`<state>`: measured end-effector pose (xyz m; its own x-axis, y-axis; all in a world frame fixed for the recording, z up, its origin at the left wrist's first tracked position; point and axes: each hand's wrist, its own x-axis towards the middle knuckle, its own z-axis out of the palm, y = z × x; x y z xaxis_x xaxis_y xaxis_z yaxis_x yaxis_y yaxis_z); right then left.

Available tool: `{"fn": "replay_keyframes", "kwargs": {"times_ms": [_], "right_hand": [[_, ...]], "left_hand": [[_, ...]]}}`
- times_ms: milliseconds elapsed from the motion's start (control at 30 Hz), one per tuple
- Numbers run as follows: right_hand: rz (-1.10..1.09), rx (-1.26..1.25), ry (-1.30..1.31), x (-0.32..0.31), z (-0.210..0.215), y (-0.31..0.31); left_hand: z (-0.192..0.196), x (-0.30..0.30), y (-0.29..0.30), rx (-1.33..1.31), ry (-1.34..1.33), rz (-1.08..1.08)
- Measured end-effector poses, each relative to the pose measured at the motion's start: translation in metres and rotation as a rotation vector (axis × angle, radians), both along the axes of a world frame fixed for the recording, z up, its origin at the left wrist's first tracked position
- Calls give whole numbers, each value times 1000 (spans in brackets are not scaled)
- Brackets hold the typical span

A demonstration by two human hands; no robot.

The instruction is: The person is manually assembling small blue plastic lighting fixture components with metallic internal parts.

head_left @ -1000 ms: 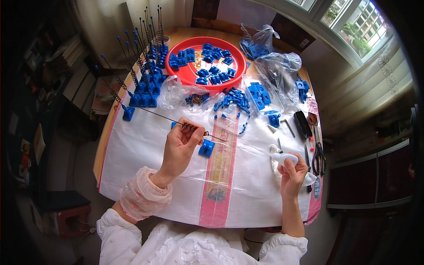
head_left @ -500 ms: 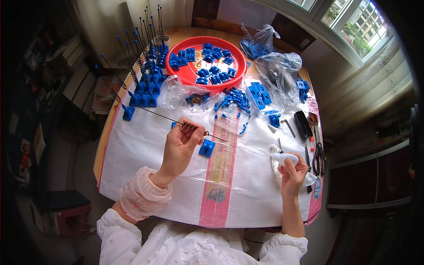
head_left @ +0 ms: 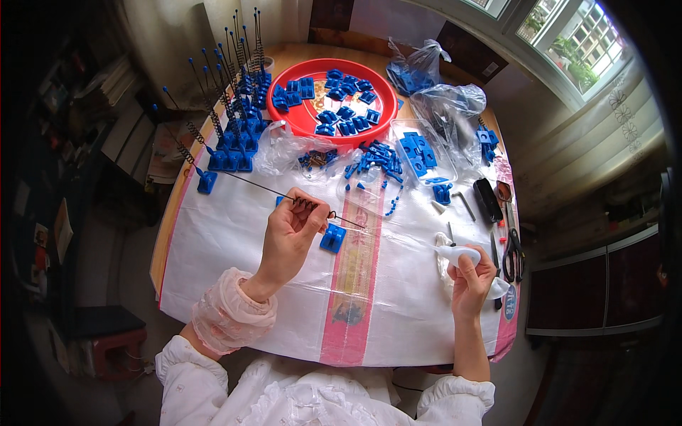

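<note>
My left hand (head_left: 293, 231) pinches a thin black rod with a coiled spring section (head_left: 305, 204); its long end slants toward the far left and its short end points right. Partly behind my fingers lies a blue plastic clip (head_left: 332, 239) on the white sheet, with a bit of another blue piece showing beside the knuckles. At the right, my right hand (head_left: 472, 280) is closed around a small white squeeze bottle (head_left: 458, 255), its narrow nozzle pointing left. A thin screwdriver-like tool (head_left: 450, 233) and a white cloth (head_left: 443, 273) lie just beside that bottle.
A red basin (head_left: 391, 122) holds blue clips. Upright spring rods on blue bases (head_left: 234, 153) crowd the far left. Small blue parts (head_left: 376, 162), a clear tray (head_left: 446, 170) and plastic bags (head_left: 451, 106) sit far side. Scissors (head_left: 512, 255) and a black case (head_left: 487, 199) lie right.
</note>
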<state>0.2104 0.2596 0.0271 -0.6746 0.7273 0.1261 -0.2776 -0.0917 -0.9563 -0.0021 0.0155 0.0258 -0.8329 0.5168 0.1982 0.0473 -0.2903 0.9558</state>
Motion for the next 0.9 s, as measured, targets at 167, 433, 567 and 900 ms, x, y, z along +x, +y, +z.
{"fn": "replay_keyframes", "kwargs": {"times_ms": [167,433,567,900], "right_hand": [[1,-6,6,1,0,2],[60,-65,41,-1,3,4],[111,-171,82,-1,3,8],[-58,-346,131,5,13,15]], "left_hand": [[0,0,0,-1,0,-5],[1,3,-1,-51,133,-15],[2,5,-3,-76,176,-24],[7,8,-4,-120,253,-27]]}}
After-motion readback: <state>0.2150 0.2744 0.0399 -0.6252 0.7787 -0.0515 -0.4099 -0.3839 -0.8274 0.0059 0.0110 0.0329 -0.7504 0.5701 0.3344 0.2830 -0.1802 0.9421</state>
